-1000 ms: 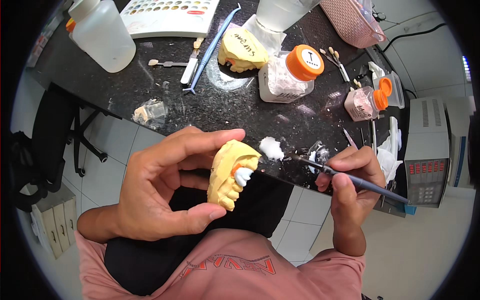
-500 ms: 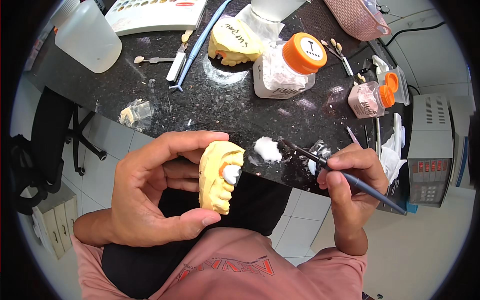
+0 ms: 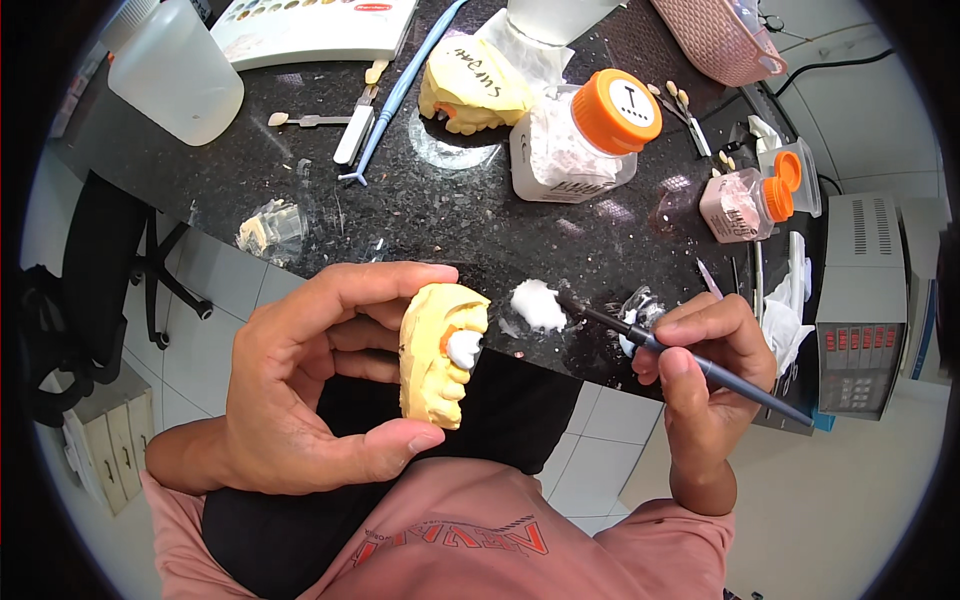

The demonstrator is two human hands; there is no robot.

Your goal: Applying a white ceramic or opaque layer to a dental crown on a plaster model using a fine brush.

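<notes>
My left hand (image 3: 290, 380) grips a yellow plaster dental model (image 3: 428, 350) between thumb and fingers, above my lap at the counter's front edge. A white crown (image 3: 463, 348) sits among the model's teeth, with an orange patch beside it. In my right hand (image 3: 710, 360), pinched like a pen, is a slim dark blue brush (image 3: 735, 380). Its dark tip points left, beside a small mound of white powder paste (image 3: 538, 305) on the counter; whether it touches the mound I cannot tell. Under the brush's shaft lies a glossy clear-and-white smear (image 3: 640, 303).
On the black speckled counter (image 3: 350, 215) stand a large orange-capped powder jar (image 3: 575, 150), a smaller pink powder jar (image 3: 735, 205) and a translucent bottle (image 3: 180, 80). Another yellow model (image 3: 475, 85) lies behind, near a long blue tool (image 3: 400, 90). A grey control unit (image 3: 860, 300) is at right.
The brush has tipped slightly, its tip a little lower and to the right. The left hand and model stay nearly still; the whole view has shifted slightly.
</notes>
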